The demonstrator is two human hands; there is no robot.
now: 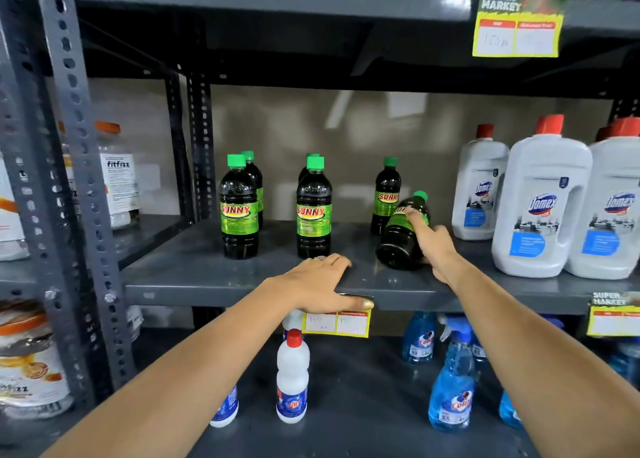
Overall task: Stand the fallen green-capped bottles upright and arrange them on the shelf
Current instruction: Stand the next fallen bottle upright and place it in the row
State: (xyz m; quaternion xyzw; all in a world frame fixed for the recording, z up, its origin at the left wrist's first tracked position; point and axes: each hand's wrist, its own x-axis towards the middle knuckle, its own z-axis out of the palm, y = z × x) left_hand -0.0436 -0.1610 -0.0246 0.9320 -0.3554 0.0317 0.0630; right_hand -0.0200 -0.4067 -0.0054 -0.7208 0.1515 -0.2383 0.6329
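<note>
While the dark, glossy tilted bottle (401, 232) is leaned with its green cap pointing up and away, its round base is turned toward the front edge of the grey metal shelf (207, 277). It is gripped by the right hand (433, 246), whose fingers are curled over the green label and the right side of the body. The left hand (322, 282) is laid flat and spread on the shelf's front lip, nothing being held, with the thumb hooked over the edge above a yellow price tag (336, 324).

Left of the tilted bottle, upright bottles of the same smooth dark plastic are stood: one (386, 197) just behind it, a pair (313, 208) further left, and another pair (239, 208) beyond that, each pair set one behind the other. Right of the tilted bottle, matte white jugs (540, 208) with red caps and moulded handles are ranged close by. Below the tilted bottle, on the lower shelf, translucent blue spray bottles (452, 385) and a white red-capped bottle (292, 378) are seen.
</note>
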